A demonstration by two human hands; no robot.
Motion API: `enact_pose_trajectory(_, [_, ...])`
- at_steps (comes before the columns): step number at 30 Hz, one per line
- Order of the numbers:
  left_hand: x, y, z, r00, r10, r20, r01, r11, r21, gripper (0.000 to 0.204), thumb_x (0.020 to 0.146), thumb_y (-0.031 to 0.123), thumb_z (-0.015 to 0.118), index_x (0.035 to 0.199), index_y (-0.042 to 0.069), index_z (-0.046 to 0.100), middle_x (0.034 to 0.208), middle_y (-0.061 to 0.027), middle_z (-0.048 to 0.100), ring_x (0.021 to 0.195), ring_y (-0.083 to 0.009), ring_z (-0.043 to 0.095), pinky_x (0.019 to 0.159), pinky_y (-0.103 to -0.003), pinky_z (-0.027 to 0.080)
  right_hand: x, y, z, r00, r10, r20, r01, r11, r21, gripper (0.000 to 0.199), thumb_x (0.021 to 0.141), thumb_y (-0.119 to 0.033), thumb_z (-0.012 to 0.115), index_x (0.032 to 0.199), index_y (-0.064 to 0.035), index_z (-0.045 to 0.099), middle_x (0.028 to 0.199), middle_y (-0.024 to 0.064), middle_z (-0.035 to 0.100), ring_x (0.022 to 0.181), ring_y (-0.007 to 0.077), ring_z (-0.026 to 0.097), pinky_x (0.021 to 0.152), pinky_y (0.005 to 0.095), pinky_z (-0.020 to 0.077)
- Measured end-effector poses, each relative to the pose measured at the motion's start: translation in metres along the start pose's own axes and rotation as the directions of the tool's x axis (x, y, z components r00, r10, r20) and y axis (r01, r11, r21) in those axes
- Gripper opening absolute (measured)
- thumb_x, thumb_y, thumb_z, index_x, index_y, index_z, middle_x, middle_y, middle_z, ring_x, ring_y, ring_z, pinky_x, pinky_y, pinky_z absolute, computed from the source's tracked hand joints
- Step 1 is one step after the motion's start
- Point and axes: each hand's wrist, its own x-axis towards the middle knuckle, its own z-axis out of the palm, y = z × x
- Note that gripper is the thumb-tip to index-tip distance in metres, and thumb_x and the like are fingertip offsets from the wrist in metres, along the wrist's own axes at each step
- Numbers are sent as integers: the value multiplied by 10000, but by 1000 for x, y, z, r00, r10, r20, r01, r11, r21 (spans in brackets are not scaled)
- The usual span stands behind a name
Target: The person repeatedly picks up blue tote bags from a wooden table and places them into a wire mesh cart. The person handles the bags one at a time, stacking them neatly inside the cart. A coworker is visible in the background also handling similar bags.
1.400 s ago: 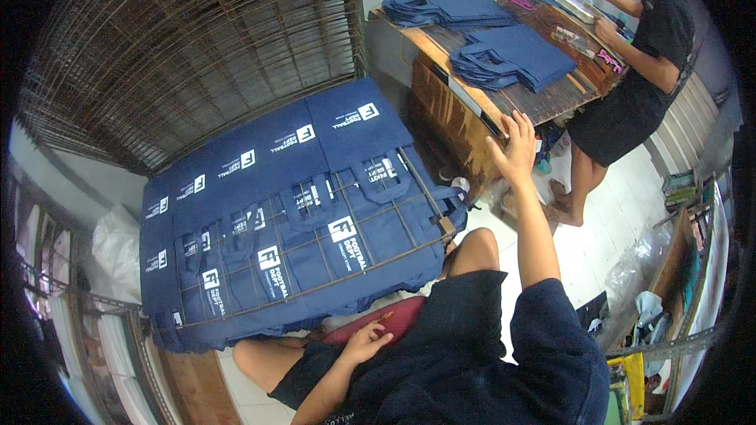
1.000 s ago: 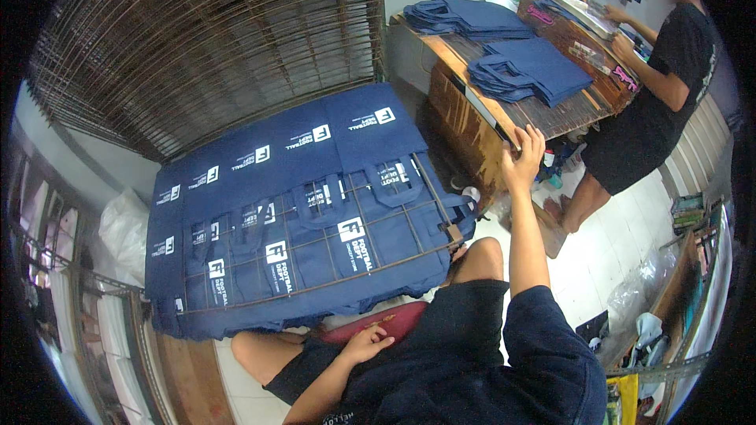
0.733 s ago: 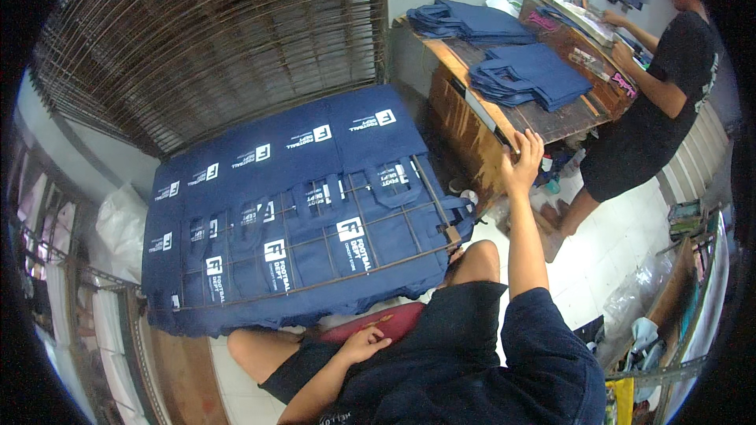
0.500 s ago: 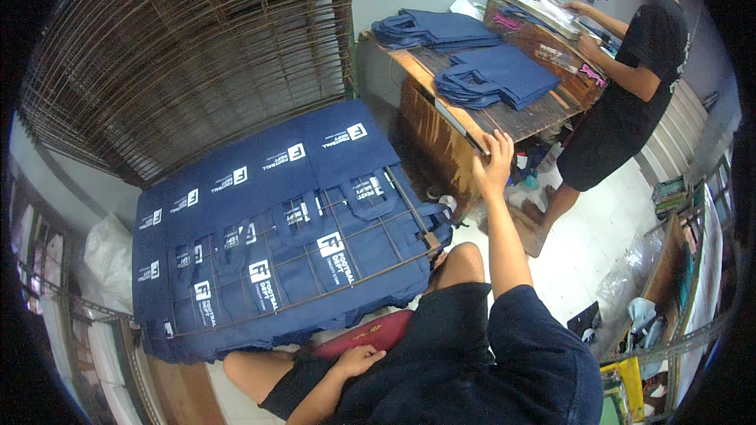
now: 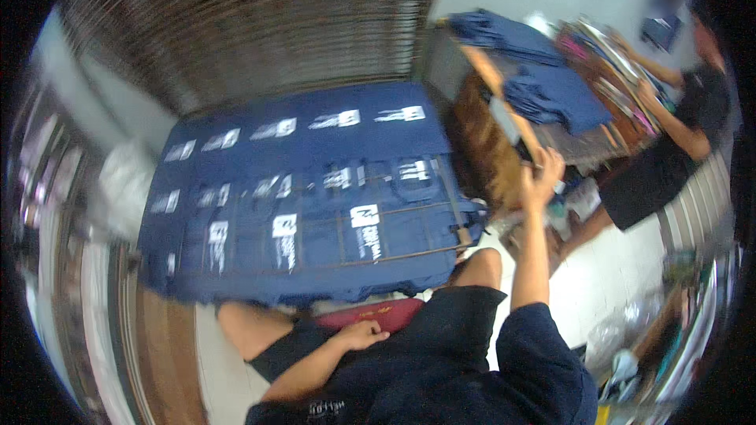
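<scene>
My right hand [image 5: 543, 179] is stretched out to the near corner of a wooden table [image 5: 480, 63], its fingers curled over the edge. On that table lie folded dark blue bags [image 5: 555, 98] in two piles. My left hand [image 5: 364, 336] rests loosely on my lap with nothing in it, beside a red seat or cushion [image 5: 378, 314]. In front of me, dark blue bags with white prints [image 5: 315, 106] are spread in rows on a broad surface. A thin metal wire frame [image 5: 394, 256] lies over the nearer rows. Motion blurs the picture.
A tall rack of wire screens [image 5: 260, 24] rises behind the bags. At the right, another person [image 5: 669, 157] stands at the table, hands on a stack of flat items [image 5: 614, 55]. A white plastic sack [image 5: 126, 181] is at left; clear plastic [image 5: 630, 323] lies on the floor.
My view has turned, so the bags, table and other person appear shifted right in the picture. My right hand stays at the table corner and my left hand on my lap.
</scene>
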Motion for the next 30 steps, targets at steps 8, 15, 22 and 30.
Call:
enact_pose_trajectory(8, [-5, 3, 6, 998, 5, -65, -6, 1000, -12, 531, 818, 587, 533, 931, 75, 616, 915, -149, 637, 904, -301, 605, 772, -413, 455, -5, 10, 0, 997, -81, -18, 80, 996, -29, 421, 776, -156, 647, 1170, -36, 555, 1258, 164, 499, 1240, 363, 365, 1044, 470, 267])
enact_pose_trajectory(15, [-3, 3, 4, 994, 41, -99, -46, 998, -45, 516, 819, 574, 548, 907, 68, 599, 824, -137, 634, 809, -289, 615, 703, -397, 467, -4, 13, 5, 993, -103, -60, 101, 994, -37, 422, 778, -158, 648, 1176, -51, 557, 1267, 147, 504, 1245, 364, 360, 1046, 470, 267])
enact_pose_trajectory(22, [-3, 4, 5, 995, 33, -98, -34, 999, -5, 525, 817, 592, 532, 909, 80, 602, 850, -121, 644, 841, -284, 623, 716, -411, 469, -3, 6, 1, 996, -76, -41, 73, 996, -55, 422, 775, -153, 658, 1174, -59, 558, 1266, 147, 504, 1250, 359, 356, 1040, 466, 278])
enact_pose_trajectory(30, [-15, 22, -11, 999, -32, -34, 31, 999, -28, 515, 811, 561, 553, 959, 70, 611, 964, -160, 639, 948, -324, 600, 825, -424, 445, -3, 8, 1, 996, -69, -49, 67, 997, -42, 421, 770, -151, 660, 1167, -51, 560, 1264, 146, 504, 1248, 355, 365, 1045, 458, 274])
